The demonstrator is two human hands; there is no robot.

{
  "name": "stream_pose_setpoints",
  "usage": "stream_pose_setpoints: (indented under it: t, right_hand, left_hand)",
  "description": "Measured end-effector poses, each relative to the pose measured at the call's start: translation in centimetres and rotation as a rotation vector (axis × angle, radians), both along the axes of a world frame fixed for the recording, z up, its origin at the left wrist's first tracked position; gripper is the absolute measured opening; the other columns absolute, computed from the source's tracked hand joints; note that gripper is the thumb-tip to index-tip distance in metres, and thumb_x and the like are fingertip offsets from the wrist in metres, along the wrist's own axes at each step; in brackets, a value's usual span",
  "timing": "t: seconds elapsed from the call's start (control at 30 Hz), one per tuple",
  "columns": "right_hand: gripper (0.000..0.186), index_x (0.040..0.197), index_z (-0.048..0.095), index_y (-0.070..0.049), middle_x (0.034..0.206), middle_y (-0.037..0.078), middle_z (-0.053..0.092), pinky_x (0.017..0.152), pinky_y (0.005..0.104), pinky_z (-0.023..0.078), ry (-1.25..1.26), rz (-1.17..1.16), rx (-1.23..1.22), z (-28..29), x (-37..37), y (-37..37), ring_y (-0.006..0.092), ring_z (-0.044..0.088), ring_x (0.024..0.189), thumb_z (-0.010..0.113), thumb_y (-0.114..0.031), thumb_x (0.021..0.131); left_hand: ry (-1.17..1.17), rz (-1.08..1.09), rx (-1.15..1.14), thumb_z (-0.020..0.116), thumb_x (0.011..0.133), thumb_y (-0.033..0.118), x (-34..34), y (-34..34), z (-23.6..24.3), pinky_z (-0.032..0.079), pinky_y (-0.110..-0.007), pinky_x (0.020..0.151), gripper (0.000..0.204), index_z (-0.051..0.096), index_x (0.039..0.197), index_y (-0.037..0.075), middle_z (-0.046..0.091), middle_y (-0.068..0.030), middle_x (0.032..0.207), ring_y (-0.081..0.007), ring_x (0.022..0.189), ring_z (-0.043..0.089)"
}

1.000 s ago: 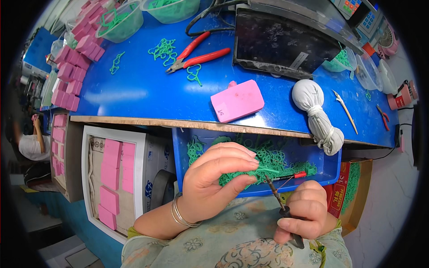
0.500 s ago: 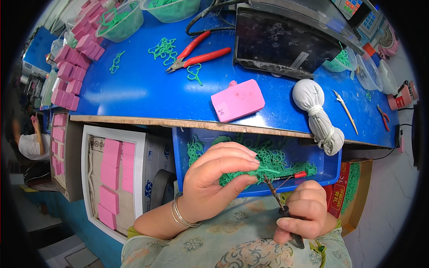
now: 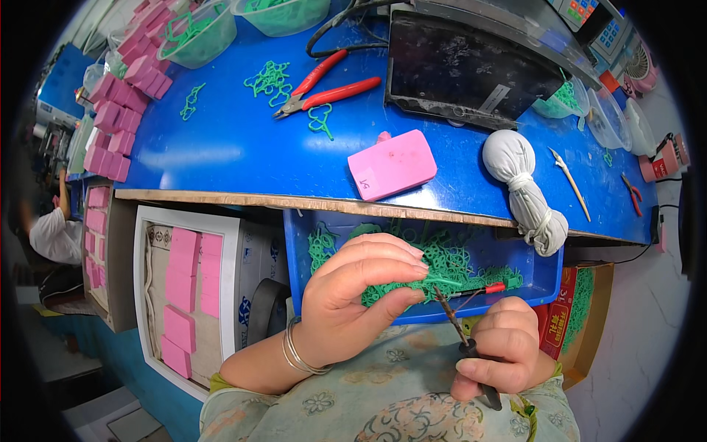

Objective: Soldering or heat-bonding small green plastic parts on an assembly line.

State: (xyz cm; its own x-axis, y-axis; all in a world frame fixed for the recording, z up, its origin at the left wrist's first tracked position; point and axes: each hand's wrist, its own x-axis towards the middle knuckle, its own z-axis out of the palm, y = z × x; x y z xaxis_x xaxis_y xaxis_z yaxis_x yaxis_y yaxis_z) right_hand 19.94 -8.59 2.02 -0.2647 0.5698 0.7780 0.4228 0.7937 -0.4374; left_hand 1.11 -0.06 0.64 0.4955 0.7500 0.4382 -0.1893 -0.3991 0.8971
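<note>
My left hand [image 3: 361,295] pinches a thin green piece [image 3: 445,281] over the blue tray [image 3: 302,272], which holds tangled green pieces and a red-and-black pen-like item [image 3: 495,287]. My right hand [image 3: 499,346] is closed round a dark-handled tool [image 3: 468,348], its slim brownish metal tip [image 3: 444,302] touching or very near the green piece below my left fingers. On the blue bench lie a pink block [image 3: 390,166], a tied white cloth bundle [image 3: 508,158] and red-handled cutters [image 3: 324,99].
Pink blocks fill the bench's left side [image 3: 121,110] and framed drawers [image 3: 180,331]. Plastic tubs [image 3: 195,51], a black machine [image 3: 456,70], a wooden stick tool [image 3: 571,180] and small pliers [image 3: 633,195] are on the bench. A co-worker [image 3: 55,236] sits at left; a carton [image 3: 589,317] stands at right.
The co-worker at the left has shifted, with the arm and pink item moving slightly. My two hands and what they hold stay almost still.
</note>
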Motion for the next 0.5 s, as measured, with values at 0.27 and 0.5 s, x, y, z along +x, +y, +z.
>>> stream_pose_setpoints:
  t: [0.27, 0.5]
  right_hand:
    - [0.026, 0.092, 0.063, -0.011, 0.075, 0.003, 0.053, 0.045, 0.0234, 0.034, 0.001, 0.0, 0.0, -0.04, 0.0, -0.14, 0.0126, 0.051, 0.053, 0.068, -0.034, 0.08]
    - [0.028, 0.095, 0.063, -0.006, 0.078, 0.007, 0.054, 0.044, 0.0275, 0.036, -0.039, -0.209, -0.176, 0.03, 0.44, -0.45, 0.0176, 0.052, 0.054, 0.07, -0.026, 0.077]
  left_hand:
    - [0.003, 0.004, 0.004, 0.068, 0.079, 0.002, -0.04, -0.07, -0.1, 0.048, -0.037, 0.082, 0.017, 0.062, 0.095, -0.002, 0.063, -0.0135, 0.094, -0.0268, 0.096, 0.059]
    - [-0.01, -0.012, -0.029, 0.068, 0.078, -0.001, 0.01, -0.23, -0.15, 0.048, -0.038, 0.083, 0.018, 0.062, 0.095, -0.003, 0.063, -0.0146, 0.096, -0.0273, 0.095, 0.059]
